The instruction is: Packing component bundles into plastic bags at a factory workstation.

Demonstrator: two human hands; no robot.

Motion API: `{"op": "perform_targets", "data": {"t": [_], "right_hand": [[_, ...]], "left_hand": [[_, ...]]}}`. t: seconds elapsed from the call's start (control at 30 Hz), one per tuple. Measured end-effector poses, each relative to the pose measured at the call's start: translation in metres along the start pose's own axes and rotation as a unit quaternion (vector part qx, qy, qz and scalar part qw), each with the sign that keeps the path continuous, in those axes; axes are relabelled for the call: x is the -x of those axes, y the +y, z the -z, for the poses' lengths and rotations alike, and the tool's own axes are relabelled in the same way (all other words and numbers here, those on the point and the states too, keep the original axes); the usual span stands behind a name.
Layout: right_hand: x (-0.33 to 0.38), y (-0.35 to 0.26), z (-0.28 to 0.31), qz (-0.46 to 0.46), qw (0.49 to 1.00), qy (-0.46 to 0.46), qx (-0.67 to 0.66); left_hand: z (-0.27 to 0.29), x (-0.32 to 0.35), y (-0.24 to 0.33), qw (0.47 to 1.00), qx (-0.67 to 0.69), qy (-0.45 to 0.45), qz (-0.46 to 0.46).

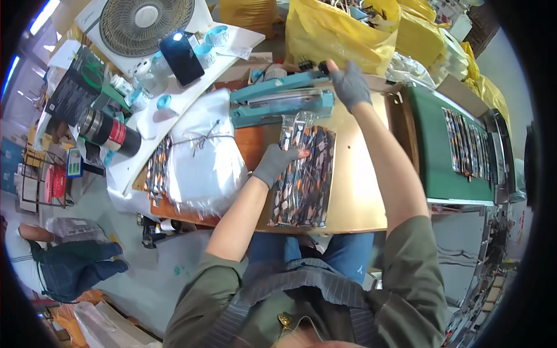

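Observation:
My left hand (274,165), in a grey glove with bare fingertips, grips the left edge of a clear plastic bag (310,185) with its thumb on top. Slim dark items with an orange and white pattern fill the bag. Its loose upper end lies at the front of a teal bag sealer (284,104), whose long arm is raised. Beside the black knob at the arm's right end is my gloved right hand (350,87), thumb and fingers apart. It is slightly blurred, and whether it touches the knob I cannot tell.
Left of the sealer lies a tied stack of clear bags (203,165). A white shelf (174,113) carries a phone (181,59), a fan and a thermos (110,131). Yellow sacks (342,37) stand behind. More filled bags (467,142) lie on a green surface (432,145) at right.

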State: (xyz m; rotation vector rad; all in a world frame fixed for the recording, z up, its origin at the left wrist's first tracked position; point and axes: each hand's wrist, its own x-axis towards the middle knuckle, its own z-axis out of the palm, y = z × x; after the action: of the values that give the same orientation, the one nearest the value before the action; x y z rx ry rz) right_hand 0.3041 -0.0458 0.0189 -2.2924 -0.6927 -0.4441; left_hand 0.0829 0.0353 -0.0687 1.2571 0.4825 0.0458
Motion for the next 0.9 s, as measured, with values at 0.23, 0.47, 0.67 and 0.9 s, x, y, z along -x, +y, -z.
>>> {"op": "perform_targets", "data": {"t": [0.23, 0.47, 0.67, 0.9], "right_hand": [[-0.019, -0.067, -0.004, 0.107, 0.993, -0.048, 0.033], [-0.005, 0.009, -0.061, 0.029, 0.987, -0.088, 0.134], [0.003, 0.012, -0.070, 0.021, 0.994, -0.050, 0.094], [0.020, 0.010, -0.058, -0.026, 0.995, -0.076, 0.060]], "left_hand": [[0.056, -0.055, 0.019, 0.993, 0.063, 0.100, -0.002], [0.043, -0.043, 0.014, 0.989, 0.059, 0.136, 0.006], [0.051, -0.020, -0.011, 0.992, 0.011, 0.094, 0.087], [0.049, -0.013, -0.016, 0.993, 0.046, 0.092, 0.059]]}}
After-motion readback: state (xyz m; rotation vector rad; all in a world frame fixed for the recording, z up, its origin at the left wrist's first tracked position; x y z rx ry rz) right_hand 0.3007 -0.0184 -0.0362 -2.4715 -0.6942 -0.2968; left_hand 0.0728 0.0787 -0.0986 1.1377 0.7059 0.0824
